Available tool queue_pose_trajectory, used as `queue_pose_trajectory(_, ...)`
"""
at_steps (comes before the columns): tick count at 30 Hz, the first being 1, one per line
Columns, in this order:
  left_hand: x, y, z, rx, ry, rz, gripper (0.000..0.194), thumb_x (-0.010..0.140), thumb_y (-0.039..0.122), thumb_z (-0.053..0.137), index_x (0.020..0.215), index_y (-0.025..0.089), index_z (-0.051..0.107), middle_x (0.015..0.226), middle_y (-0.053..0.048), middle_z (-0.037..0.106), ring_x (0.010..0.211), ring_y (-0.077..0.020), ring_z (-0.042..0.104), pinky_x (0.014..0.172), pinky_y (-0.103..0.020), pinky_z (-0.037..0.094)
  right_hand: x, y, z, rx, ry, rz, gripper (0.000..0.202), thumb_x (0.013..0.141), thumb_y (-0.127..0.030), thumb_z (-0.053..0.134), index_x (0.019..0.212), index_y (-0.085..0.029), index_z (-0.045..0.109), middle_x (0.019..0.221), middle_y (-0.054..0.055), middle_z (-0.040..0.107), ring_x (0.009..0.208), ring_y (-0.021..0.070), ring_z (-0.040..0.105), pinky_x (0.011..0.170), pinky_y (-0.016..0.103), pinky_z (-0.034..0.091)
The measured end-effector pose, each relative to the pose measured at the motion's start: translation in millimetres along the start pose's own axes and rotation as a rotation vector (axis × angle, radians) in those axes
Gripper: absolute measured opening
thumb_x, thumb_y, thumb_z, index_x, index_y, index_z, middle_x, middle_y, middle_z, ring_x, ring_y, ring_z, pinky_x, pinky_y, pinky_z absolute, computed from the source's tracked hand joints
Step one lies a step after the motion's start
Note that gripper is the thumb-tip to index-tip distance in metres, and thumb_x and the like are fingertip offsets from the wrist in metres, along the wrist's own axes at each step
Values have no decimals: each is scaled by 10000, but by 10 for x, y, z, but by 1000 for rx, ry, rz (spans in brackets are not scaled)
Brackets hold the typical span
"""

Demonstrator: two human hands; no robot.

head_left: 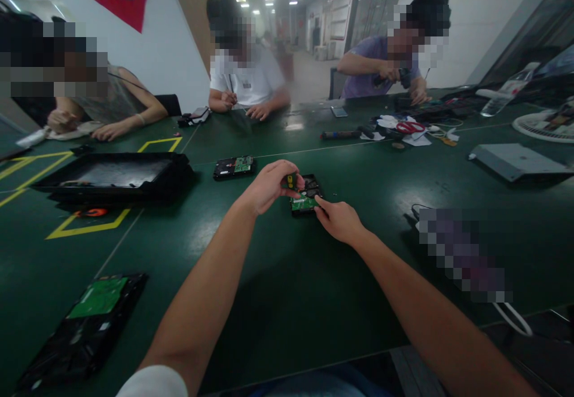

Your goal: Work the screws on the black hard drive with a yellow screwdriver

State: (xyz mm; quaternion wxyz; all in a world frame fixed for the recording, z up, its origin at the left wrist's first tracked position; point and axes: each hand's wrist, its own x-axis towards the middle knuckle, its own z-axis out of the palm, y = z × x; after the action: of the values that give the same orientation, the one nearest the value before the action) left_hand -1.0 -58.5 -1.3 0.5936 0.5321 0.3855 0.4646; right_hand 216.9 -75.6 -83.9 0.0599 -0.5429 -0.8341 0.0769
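A hard drive [306, 204] lies on the green table in front of me, its green circuit board facing up. My left hand [273, 188] is closed around a small screwdriver [292, 180] with a black and yellow handle, over the drive; its tip is hidden. At the drive's right edge, my right hand [339, 220] grips the side, fingertips against the board. Another hard drive [234, 168] rests just beyond my left hand. A third hard drive [85, 328], also board side up, lies near the table's front left.
Black stacked trays [119, 173] stand left beside yellow tape lines. A blurred-out pouch-like object [461, 256] with a white strap lies right. Farther off are a grey metal box [520, 162], a white fan [545, 127] and a bottle [506, 95]. Three people sit across the table [287, 301].
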Motion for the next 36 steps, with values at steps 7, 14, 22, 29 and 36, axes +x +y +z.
queue_pose_trajectory(7,42,-13,-112,170,28,85,231,827,353,596,808,163,724,914,-97,660,869,-207,616,564,-247,521,3,9,18,5,-1,-2,579,1092,-483,268,1577,-216,438,1047,116,764,884,250,710,752,335,487)
queue_pose_trajectory(14,11,10,-66,143,49,54,237,844,386,633,926,172,693,862,-82,677,841,-214,645,603,-287,562,4,9,23,-18,26,2,563,1088,-476,295,1563,-224,465,1087,121,767,894,255,715,757,335,495)
queue_pose_trajectory(22,14,6,-36,107,49,75,162,833,342,622,835,183,657,876,-81,693,835,-210,653,618,-290,553,-5,10,10,2,19,-2,568,1092,-477,287,1573,-222,450,1081,112,769,898,248,716,759,332,502)
queue_pose_trajectory(29,10,33,-74,214,76,90,236,848,370,593,857,179,730,918,-93,699,856,-209,638,566,-255,483,-7,-5,1,-12,17,7,564,1093,-477,289,1567,-222,458,1069,112,769,903,251,717,763,335,507)
queue_pose_trajectory(36,7,-6,-7,30,52,26,224,855,389,640,948,186,626,871,-88,723,793,-205,667,545,-262,489,-1,9,9,-19,25,-5,559,1090,-478,307,1563,-225,464,1075,118,769,903,252,719,753,326,498)
